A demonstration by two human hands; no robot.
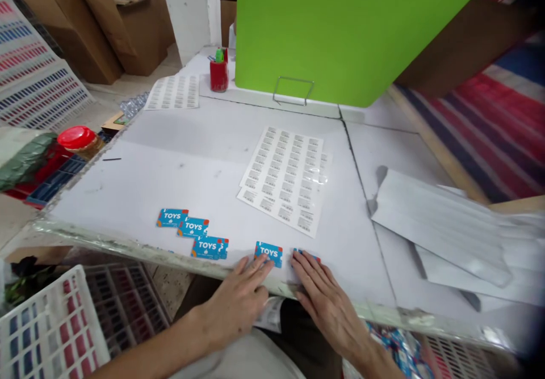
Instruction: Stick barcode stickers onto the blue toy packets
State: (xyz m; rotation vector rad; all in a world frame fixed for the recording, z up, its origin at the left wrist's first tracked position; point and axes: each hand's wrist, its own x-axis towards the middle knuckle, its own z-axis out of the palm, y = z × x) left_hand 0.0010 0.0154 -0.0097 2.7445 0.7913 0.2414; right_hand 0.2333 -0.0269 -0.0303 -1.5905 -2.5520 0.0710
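Note:
Near the front edge of the white table, my left hand (244, 294) touches the lower edge of a blue card marked TOYS (269, 252) with its fingertips. Beside it my right hand (324, 297) lies flat, fingers stretched, over another blue card (315, 259) that is mostly hidden beneath them. Neither hand grips anything. To the left lie more blue TOYS cards: one (172, 217) farthest left, one (193, 227) next to it, and an overlapping group (208, 247) closer to my hands. Overlapping sheets of barcode stickers (283, 172) rest beyond my hands.
A green panel (340, 33) stands at the back, with a wire stand (293, 91) before it. A red pen cup (219, 75) and another sticker sheet (174, 92) are at back left. White plastic packaging (438, 226) covers the right side. A white basket (55, 322) stands below left.

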